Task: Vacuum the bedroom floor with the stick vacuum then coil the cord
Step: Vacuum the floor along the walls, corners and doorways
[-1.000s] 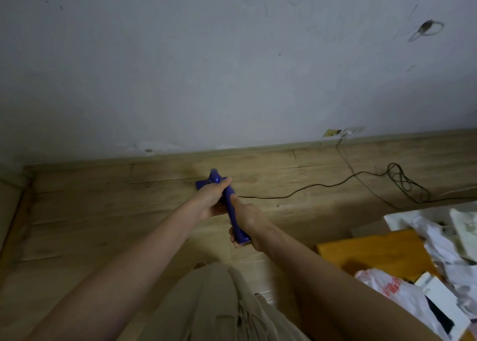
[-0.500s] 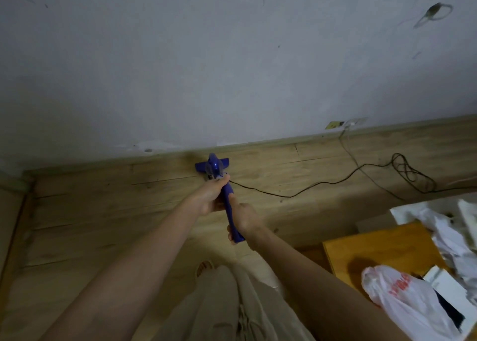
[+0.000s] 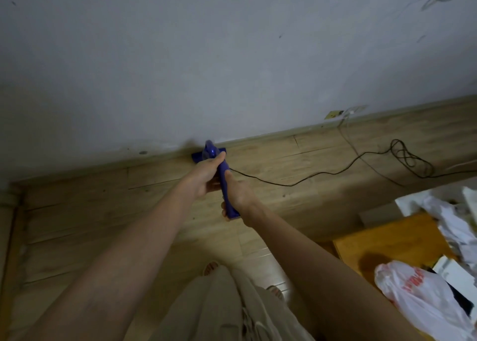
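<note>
**Vacuum head at the foot of the far wall**

Pale wooden floorboards [image 3: 77, 227] run up to a grey-white wall [image 3: 206, 56], and the blue stick vacuum [image 3: 224, 183] reaches across them with its floor head right at the base of that wall, touching or all but touching the skirting. Both arms stretch out along the handle. The left hand [image 3: 206, 176] is wrapped around the upper part of the stick, fingers curled over it, just behind the bulbous body. The right hand [image 3: 238, 196] grips the near end of the handle, thumb laid along the top.

From beside the handle a thin black cord [image 3: 304, 182] trails right over the boards, loops into a loose tangle near the far right, and rises to a wall socket [image 3: 343, 113] low on the wall. Beige trousers [image 3: 224, 304] and a sandalled foot [image 3: 210, 267] show below the arms.

On the near right stands an orange wooden worktop [image 3: 382, 240]. On it lie a white plastic bag [image 3: 423, 296] with red print, crumpled white paper [image 3: 454, 224], and a white box, partly hidden.
</note>
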The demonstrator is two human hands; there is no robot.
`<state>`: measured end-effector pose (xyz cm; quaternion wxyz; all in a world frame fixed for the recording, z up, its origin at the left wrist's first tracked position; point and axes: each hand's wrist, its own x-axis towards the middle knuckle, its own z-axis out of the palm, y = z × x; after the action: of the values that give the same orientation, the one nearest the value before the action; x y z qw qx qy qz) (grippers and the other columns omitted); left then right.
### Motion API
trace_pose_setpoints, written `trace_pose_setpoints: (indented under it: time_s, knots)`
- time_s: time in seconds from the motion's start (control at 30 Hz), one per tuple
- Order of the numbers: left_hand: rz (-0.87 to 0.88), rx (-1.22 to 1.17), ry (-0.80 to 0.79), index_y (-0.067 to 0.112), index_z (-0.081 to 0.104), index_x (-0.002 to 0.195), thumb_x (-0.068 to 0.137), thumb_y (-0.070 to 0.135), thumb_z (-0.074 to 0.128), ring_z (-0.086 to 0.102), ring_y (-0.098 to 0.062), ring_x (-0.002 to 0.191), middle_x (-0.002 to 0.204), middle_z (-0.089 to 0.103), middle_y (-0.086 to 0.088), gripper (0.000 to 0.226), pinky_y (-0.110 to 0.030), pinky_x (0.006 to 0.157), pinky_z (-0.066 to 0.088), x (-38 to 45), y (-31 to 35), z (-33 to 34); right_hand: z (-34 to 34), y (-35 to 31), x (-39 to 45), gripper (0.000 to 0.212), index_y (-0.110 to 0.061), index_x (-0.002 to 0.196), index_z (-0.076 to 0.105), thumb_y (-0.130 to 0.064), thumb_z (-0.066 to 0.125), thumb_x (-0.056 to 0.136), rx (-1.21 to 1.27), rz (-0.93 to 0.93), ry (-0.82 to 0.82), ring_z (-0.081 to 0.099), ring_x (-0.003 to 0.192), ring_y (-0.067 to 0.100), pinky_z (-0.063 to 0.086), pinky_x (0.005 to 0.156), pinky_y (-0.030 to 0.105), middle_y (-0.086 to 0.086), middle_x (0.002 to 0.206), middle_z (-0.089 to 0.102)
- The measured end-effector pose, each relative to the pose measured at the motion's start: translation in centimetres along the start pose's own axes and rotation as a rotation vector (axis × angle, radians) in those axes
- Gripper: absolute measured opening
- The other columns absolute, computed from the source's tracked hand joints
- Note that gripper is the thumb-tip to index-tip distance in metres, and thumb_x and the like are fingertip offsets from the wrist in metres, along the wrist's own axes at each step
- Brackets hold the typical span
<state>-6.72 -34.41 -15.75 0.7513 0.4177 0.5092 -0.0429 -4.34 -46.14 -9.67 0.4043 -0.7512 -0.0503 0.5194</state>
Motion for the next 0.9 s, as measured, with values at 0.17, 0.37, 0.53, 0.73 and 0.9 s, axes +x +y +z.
trace_pose_setpoints:
  time_s: [0.17,0.37,0.53,0.73,0.9]
  knots:
    - [-0.006,-0.021,-0.01,0.006,0.059,0.112,0.091,0.046,0.059,0.066,-0.021,0.08,0.089,0.066,-0.007,0.046,-0.028,0.056,0.052,-0.2,0.0,1.0,-1.2,0.1,-0.2,0.055,0.0,0.12,0.05,-0.048,0.027,0.104,-0.01,0.028,-0.005,0.051,0.049,0.018,0.041,0.035,0.019,0.012,0.073,0.053]
    - [-0.032,-0.022,-0.048,0.009,0.055,0.11,0.094,0.041,0.056,0.064,-0.02,0.077,0.087,0.064,-0.008,0.036,-0.027,0.051,0.053,-1.4,-1.8,1.7,-1.8,2.0,-1.1,0.055,-0.002,0.116,0.05,-0.05,0.026,0.103,-0.047,0.051,-0.009,0.051,0.051,0.019,0.04,0.035,0.018,0.013,0.074,0.052]
    - [-0.052,0.012,-0.057,0.009,0.056,0.108,0.095,0.043,0.054,0.063,-0.02,0.076,0.092,0.064,-0.011,0.036,-0.029,0.059,0.054,-2.1,-2.5,0.7,-0.5,2.9,-2.3,0.049,-0.008,0.122,0.045,-0.048,0.022,0.104,-0.093,0.037,-0.01,0.051,0.052,0.018,0.042,0.037,0.019,0.013,0.076,0.053]
    - [-0.043,-0.011,-0.039,0.007,0.058,0.109,0.093,0.046,0.056,0.062,-0.02,0.076,0.093,0.063,-0.011,0.041,-0.029,0.06,0.053,-1.9,-2.2,-0.2,0.0,2.1,-1.9,0.051,-0.007,0.121,0.047,-0.048,0.023,0.104,-0.095,0.018,-0.012,0.053,0.054,0.018,0.044,0.04,0.023,0.015,0.082,0.057]
    - [-0.056,-0.028,-0.043,0.008,0.054,0.119,0.095,0.042,0.054,0.064,-0.022,0.083,0.104,0.062,-0.014,0.042,-0.029,0.059,0.055,-1.7,-2.3,1.3,-1.1,2.8,-1.2,0.059,-0.004,0.128,0.045,-0.053,0.023,0.103,-0.129,0.064,0.0,0.054,0.054,0.018,0.043,0.041,0.024,0.014,0.081,0.057]
